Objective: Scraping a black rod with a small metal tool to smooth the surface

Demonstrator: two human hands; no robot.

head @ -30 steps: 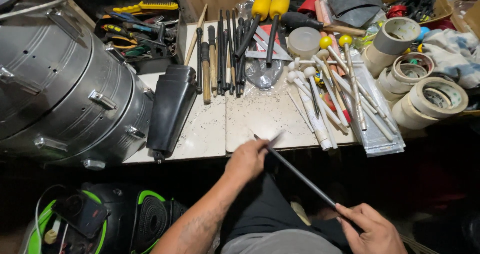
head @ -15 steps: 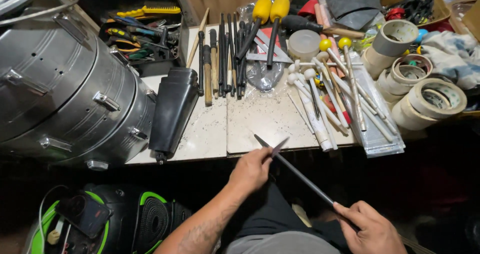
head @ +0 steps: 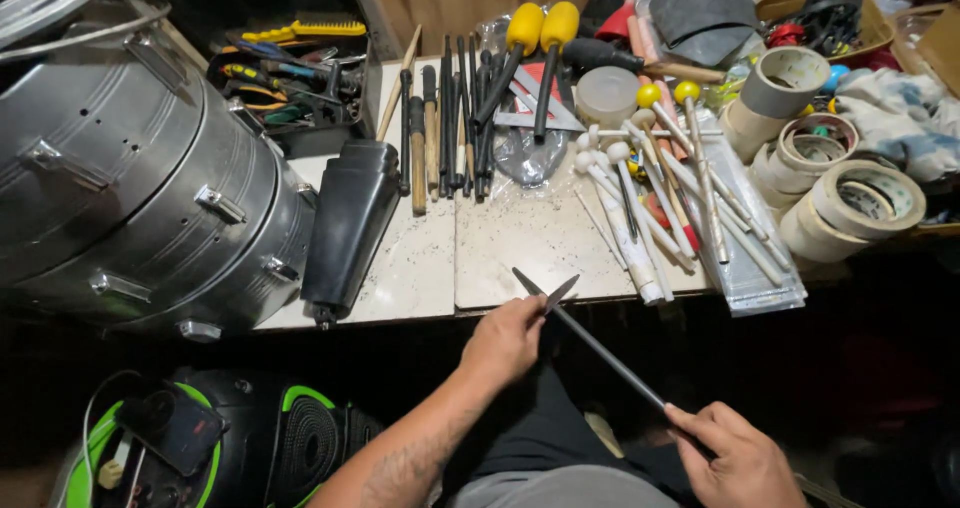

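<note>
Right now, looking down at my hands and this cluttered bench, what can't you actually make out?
- Head view: the near end of the long thin dark metal rod is hidden inside the right hand.
- What the left hand pinches against the rod, a small flat blade-like piece, is too small to identify.
- The large ribbed silver metal drum is cut off by the left edge.
- The tools in the dark tray are too jumbled to tell apart.

metal drum (head: 140, 198): cut off left/top | rod (head: 600, 348): lower end hidden in right hand (head: 735, 458) | toolbox contents: unclear
</note>
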